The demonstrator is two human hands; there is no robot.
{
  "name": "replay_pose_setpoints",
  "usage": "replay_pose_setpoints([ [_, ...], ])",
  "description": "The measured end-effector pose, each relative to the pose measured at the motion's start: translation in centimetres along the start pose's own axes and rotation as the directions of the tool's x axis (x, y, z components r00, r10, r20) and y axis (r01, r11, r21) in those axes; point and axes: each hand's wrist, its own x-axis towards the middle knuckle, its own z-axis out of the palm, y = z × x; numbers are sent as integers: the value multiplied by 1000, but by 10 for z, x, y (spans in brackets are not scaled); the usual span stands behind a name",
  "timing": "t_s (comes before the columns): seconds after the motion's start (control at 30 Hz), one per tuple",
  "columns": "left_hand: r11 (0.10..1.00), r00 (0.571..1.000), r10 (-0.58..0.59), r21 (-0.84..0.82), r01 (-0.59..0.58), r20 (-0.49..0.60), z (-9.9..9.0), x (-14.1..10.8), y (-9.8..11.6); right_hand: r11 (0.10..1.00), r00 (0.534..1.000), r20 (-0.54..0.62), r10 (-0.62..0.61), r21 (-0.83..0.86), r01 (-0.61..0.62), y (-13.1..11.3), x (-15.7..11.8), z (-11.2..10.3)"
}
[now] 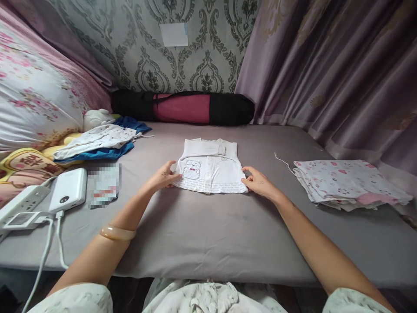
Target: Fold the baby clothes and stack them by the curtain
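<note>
A small white shirt point(224, 171) with a bear drawing and lines of print lies flat on the grey sheet point(208, 234), its sleeves folded across the upper part. My left hand point(163, 176) pinches the shirt's lower left edge between thumb and fingers. At the lower right corner, my right hand point(257, 180) grips the edge in the same way. Both hands rest low, close to the sheet.
Folded patterned cloths point(342, 180) are stacked at the right. At the left lie clothes point(100, 141), a white power bank point(69, 189), a power strip point(24, 206) with cables and a blurred item point(104, 184). A long black and red bag point(182, 108) lies along the wall.
</note>
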Motion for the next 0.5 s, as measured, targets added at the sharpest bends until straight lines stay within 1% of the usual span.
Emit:
replay_pose_setpoints([
  [0.07, 996, 997, 27, -85, -20, 77, -2, -6, -1, 999, 998, 56, 27, 35, -29, -3, -7, -4],
  [0.13, 990, 991, 62, -131, -46, 120, -3, -10, 0, 994, 995, 93, 37, 97, -46, -7, -12, -8],
  [0.27, 979, 983, 131, -176, -106, 133, -5, -15, 1, 946, 990, 137, 47, 312, -88, -15, -16, -14],
  [0.3, 973, 980, 150, -194, -123, 130, -5, -15, 0, 935, 987, 154, 55, 338, -105, -16, -16, -15],
  [0.33, 968, 978, 168, -211, -139, 126, -5, -16, 0, 933, 984, 170, 58, 342, -114, -17, -16, -16],
  [0.4, 962, 974, 189, -221, -159, 122, -6, -17, -1, 949, 983, 182, 33, 303, -88, -16, -16, -16],
  [0.5, 971, 963, 214, -141, -192, 166, -9, -22, -1, 977, 980, 196, -46, 215, 3, -12, -18, -17],
])
